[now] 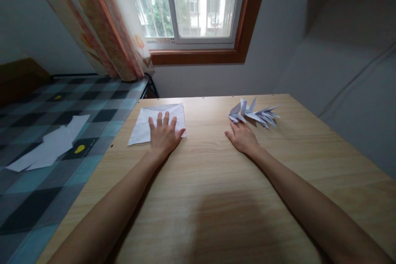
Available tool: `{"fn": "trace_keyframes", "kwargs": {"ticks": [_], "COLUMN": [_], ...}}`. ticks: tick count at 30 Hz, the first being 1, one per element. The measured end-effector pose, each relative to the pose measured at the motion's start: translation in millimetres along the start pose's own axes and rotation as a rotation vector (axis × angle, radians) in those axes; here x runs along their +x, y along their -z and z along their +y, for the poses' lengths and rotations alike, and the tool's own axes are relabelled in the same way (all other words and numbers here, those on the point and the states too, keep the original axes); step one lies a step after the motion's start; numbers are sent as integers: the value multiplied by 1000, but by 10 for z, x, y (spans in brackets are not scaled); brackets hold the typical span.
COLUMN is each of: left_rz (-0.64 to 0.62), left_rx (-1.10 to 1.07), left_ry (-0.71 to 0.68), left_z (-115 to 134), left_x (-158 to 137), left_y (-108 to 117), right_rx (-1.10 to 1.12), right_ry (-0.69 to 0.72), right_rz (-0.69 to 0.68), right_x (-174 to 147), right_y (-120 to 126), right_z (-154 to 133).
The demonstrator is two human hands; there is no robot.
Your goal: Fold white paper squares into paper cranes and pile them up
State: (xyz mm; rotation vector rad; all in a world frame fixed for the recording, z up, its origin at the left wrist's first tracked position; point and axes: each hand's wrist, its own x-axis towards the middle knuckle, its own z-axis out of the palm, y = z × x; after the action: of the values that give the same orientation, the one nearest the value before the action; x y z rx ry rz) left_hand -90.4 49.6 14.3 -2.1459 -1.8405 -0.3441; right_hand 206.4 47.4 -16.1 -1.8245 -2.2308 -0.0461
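My left hand [164, 133] lies flat with its fingers spread on a white square sheet of paper [140, 128], near the table's far left corner. The sheet shows faint creases. On the right, my right hand [243, 136] rests on the wood with its thumb held apart. Its fingertips reach the near edge of a cluster of folded white paper pieces [262, 116] with pointed tips. Whether those fingertips press on the folded paper or only lie beside it, I cannot tell. Neither hand grips anything.
Both arms lie over a light wooden table [198, 173]. To the left is a bed with a checked cover [102, 142], where loose white paper sheets [58, 142] are lying. A curtain [105, 20] hangs beside the barred window [201, 4] behind the table.
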Motion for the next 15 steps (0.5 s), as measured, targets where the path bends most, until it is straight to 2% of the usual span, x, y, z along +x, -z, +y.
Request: {"fn": "trace_keyframes", "kwargs": {"ticks": [2, 8, 12, 15], "left_rz": [31, -67, -30, 11], "left_rx": [-66, -384, -488, -572], "left_ry": [-54, -251, -306, -319], "left_z": [195, 803, 908, 854], "left_x": [-134, -560, -588, -557], "left_y": [38, 139, 173, 166], "right_rx": [-3, -33, -46, 109], "right_ry": [24, 116, 140, 133], "right_rz": [7, -17, 31, 151], "right_x": [-33, -166, -185, -203], "right_y": [26, 109, 93, 76], "right_z": [-5, 22, 88, 111]}}
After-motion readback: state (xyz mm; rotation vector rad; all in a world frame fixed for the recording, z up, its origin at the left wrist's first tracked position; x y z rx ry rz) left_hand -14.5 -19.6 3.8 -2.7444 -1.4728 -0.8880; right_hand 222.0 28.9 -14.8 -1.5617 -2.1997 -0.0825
